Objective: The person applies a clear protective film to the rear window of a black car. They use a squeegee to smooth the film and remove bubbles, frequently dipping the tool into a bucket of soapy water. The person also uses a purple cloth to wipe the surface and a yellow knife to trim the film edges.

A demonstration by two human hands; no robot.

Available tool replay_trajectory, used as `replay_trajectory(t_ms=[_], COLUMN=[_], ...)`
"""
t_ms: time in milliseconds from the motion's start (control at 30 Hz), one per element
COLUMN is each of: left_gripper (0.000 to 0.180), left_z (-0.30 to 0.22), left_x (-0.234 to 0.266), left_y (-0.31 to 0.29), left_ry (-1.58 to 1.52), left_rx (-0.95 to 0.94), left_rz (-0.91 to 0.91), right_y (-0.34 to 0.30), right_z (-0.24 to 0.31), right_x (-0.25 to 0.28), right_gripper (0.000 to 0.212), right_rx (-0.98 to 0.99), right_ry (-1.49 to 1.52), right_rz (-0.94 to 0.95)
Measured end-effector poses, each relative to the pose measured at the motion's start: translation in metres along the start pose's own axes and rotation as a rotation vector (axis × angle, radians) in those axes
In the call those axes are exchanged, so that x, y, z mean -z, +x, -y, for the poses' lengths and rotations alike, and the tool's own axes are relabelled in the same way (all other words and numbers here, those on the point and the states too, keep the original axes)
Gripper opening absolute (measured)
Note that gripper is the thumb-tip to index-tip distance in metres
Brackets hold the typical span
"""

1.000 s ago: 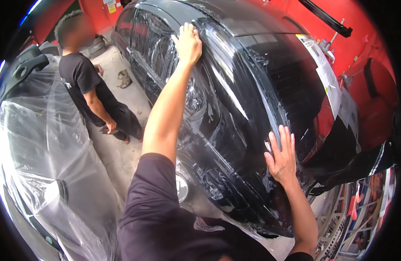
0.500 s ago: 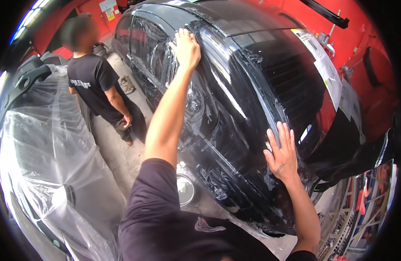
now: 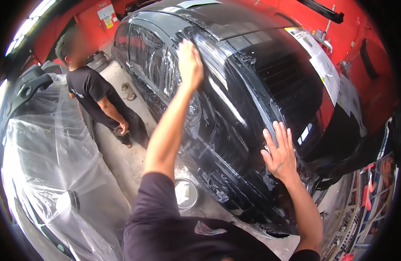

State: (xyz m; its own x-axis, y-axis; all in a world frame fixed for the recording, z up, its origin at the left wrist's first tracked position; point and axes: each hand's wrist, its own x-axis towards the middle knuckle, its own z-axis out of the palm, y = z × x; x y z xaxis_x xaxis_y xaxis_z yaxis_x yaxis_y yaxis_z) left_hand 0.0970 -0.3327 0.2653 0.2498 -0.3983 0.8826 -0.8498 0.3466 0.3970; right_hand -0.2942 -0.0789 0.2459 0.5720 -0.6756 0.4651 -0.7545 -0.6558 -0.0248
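A black car with wet, whitish smears and streaks over its rear side fills the middle. My left hand, arm stretched far forward, lies with extended fingers on the roof pillar above the side window; it is slightly blurred. The side window looks covered in wrinkled, shiny film or streaks. My right hand rests flat and spread on the car's rear corner, beside the edge of the rear window. I see no tool in either hand. Both palms face the car and are hidden.
At the left, a co-worker in dark clothes stands in the aisle beside another car under clear plastic sheeting. A round bucket sits on the floor by the black car. Printed sheets lie on the rear glass. Metal racking stands lower right.
My left hand has slid a little nearer along the pillar, its elbow more bent. My right hand stays about where it was. The co-worker's head has turned, and the view has shifted slightly.
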Motion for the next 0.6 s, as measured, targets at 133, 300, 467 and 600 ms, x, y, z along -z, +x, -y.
replay_trajectory(t_ms=[133,300,467,600], left_gripper=[0.048,0.038,0.037,0.042], left_z=[-0.092,0.007,-0.023,-0.097], left_x=[0.041,0.007,-0.003,0.042], left_y=[-0.117,0.031,0.025,-0.086], left_ry=[-0.197,-0.127,-0.028,-0.16], left_rx=[-0.199,-0.253,-0.182,-0.276], left_rz=[0.206,0.11,0.043,0.286], right_y=[-0.008,-0.006,-0.004,-0.013], right_z=[-0.005,0.0,-0.005,-0.01], right_x=[0.0,0.0,0.004,0.002], right_gripper=[0.069,0.067,0.067,0.068], right_rx=[-0.017,-0.002,0.005,-0.019], right_ry=[-0.007,0.01,0.027,0.017], right_rz=[-0.004,-0.004,-0.03,-0.036])
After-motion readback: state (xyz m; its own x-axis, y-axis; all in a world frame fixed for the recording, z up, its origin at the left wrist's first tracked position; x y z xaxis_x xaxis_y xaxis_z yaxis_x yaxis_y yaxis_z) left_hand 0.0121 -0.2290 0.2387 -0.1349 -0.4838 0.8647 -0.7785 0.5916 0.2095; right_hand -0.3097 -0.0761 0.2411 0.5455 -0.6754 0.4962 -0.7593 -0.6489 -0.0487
